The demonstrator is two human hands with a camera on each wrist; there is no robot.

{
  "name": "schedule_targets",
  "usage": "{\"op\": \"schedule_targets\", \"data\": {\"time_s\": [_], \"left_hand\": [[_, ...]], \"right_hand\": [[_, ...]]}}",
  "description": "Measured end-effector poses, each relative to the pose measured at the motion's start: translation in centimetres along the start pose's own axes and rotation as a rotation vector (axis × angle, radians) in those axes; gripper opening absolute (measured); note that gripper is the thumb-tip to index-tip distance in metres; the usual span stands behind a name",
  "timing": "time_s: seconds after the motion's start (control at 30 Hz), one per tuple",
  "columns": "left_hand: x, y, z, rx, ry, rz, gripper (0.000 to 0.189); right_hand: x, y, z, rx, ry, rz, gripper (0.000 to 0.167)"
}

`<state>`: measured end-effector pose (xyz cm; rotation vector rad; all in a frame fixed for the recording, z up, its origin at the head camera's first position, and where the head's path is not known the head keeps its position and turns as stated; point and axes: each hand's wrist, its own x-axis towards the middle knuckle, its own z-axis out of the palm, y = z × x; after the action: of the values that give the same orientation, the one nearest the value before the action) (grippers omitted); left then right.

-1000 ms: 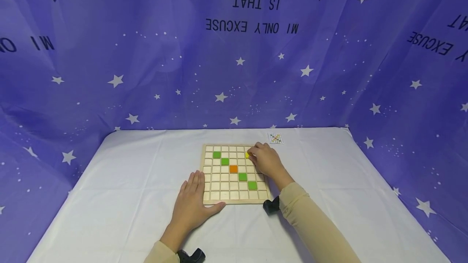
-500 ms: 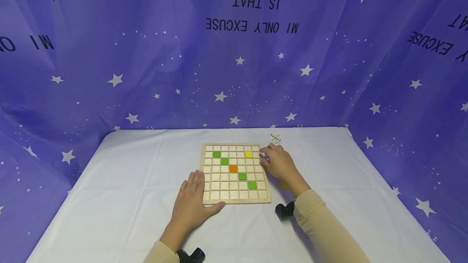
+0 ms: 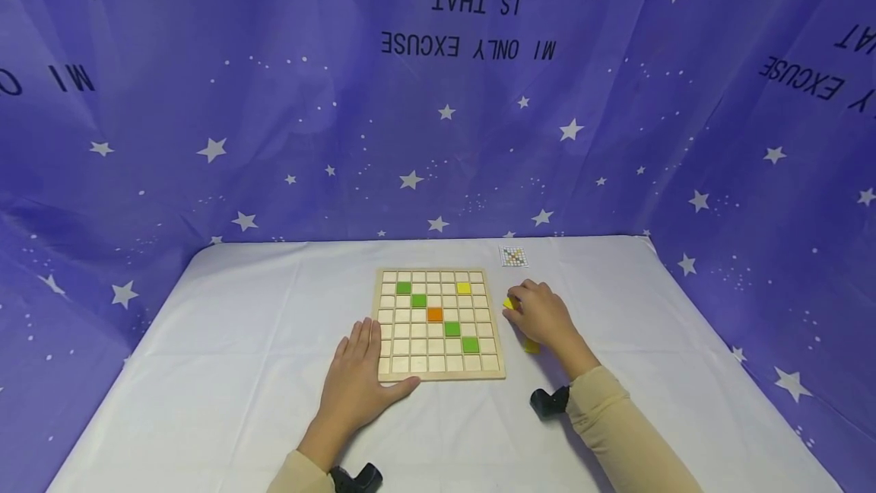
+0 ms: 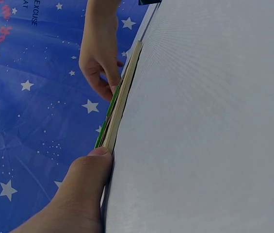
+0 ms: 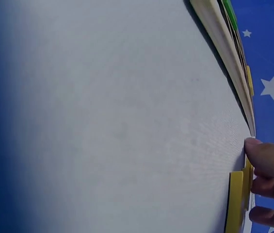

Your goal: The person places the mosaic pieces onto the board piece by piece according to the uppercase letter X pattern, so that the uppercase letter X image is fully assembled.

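Note:
A wooden grid board [image 3: 441,376] lies on the white table with green tiles [image 3: 452,329], one orange tile [image 3: 435,314] and one yellow tile [image 3: 464,288] in its squares. My left hand [image 3: 356,386] rests with fingers along the board's left edge and thumb at its front edge; the left wrist view shows the thumb [image 4: 90,170] against the rim. Right of the board, my right hand [image 3: 544,314] pinches a loose yellow tile [image 3: 509,303] between thumb and fingers. In the right wrist view another yellow tile [image 5: 234,201] lies nearer, beside the held one.
A small printed card [image 3: 514,257] with a coloured grid pattern lies behind the board on the right. A purple star-printed cloth [image 3: 438,135] hangs behind the table and at both sides. Black wrist cameras [image 3: 550,403] are strapped to both arms.
My right hand has let go of the yellow tile in the board's upper right and moved right, off the board, to a loose yellow tile. The left hand has stayed in place.

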<state>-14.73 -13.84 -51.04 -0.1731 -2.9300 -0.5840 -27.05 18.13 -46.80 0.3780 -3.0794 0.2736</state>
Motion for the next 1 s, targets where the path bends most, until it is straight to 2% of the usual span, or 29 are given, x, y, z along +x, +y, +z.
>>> {"op": "schedule_targets", "data": {"time_s": [0.2, 0.37, 0.5, 0.73, 1.0], "left_hand": [[0.0, -0.1, 0.1, -0.009, 0.034, 0.009, 0.124], [0.0, -0.2, 0.0, -0.009, 0.026, 0.005, 0.124], [-0.1, -0.1, 0.0, -0.011, 0.025, 0.004, 0.123], [-0.1, 0.0, -0.1, -0.007, 0.023, 0.004, 0.123], [0.0, 0.1, 0.0, -0.001, 0.011, 0.002, 0.124]], "right_hand": [[0.0, 0.1, 0.4, 0.001, 0.038, -0.006, 0.036], [0.0, -0.3, 0.9, -0.039, 0.075, -0.062, 0.029], [0.0, -1.0, 0.9, -0.044, 0.082, -0.069, 0.029], [0.5, -3.8, 0.7, 0.025, 0.089, -0.124, 0.031], [1.3, -7.4, 0.9, 0.013, 0.096, -0.278, 0.028]]}}
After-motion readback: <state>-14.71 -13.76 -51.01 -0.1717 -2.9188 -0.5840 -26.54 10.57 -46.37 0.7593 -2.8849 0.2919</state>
